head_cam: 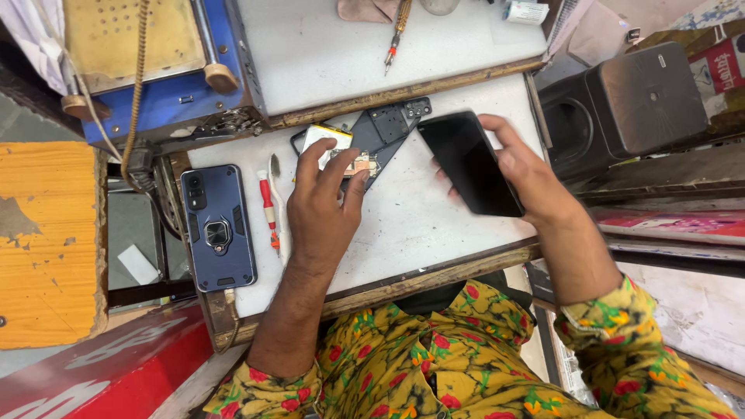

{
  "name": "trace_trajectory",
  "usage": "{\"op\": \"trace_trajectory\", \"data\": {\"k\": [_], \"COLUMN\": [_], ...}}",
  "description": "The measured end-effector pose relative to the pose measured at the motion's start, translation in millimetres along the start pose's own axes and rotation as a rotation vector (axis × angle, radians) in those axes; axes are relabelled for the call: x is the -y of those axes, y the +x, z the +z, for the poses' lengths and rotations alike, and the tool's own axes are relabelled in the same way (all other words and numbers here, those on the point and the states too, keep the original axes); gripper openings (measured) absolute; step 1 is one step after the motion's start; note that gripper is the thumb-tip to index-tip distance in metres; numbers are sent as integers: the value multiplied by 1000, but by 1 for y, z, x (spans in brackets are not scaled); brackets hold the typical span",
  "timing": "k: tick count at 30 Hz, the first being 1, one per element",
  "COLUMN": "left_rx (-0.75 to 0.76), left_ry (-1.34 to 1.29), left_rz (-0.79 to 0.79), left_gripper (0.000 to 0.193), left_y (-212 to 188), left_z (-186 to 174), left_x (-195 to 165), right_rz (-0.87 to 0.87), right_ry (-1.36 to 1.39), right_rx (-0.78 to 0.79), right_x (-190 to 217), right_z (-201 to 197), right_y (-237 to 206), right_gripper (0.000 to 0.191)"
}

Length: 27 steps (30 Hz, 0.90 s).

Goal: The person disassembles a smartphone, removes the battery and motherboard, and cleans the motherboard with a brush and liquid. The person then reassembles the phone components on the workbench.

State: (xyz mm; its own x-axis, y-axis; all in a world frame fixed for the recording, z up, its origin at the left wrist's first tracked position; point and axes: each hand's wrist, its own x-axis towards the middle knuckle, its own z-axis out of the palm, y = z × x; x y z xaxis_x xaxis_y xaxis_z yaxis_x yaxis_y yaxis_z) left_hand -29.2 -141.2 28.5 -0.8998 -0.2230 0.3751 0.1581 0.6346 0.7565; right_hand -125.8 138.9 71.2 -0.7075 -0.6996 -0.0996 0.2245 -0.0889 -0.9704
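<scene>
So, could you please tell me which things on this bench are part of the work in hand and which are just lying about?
In hand:
- opened phone body, under the left hand
- black screen panel, held in the right hand

Lying about:
- blue phone case
- red-handled screwdriver
- second screwdriver
- black speaker
</scene>
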Motion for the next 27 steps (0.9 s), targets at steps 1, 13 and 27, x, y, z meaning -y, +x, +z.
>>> {"op": "trace_trajectory", "data": {"k": [1, 13, 27], "left_rx": [-24, 78, 85], "left_ry": [-79, -352, -315], "left_rz": [22, -57, 39], "left_gripper": [30, 32, 25], "left_y": [-1, -2, -2], "left_z": [1, 4, 1], "left_x": [0, -3, -6], "right_rz": [50, 304, 205], "right_ry": [211, 406, 68], "right_rx": [8, 187, 192], "right_x": [-4, -22, -19], "right_z": [2, 11, 20], "right_y": [4, 23, 18], "right_gripper": [82, 92, 99]}}
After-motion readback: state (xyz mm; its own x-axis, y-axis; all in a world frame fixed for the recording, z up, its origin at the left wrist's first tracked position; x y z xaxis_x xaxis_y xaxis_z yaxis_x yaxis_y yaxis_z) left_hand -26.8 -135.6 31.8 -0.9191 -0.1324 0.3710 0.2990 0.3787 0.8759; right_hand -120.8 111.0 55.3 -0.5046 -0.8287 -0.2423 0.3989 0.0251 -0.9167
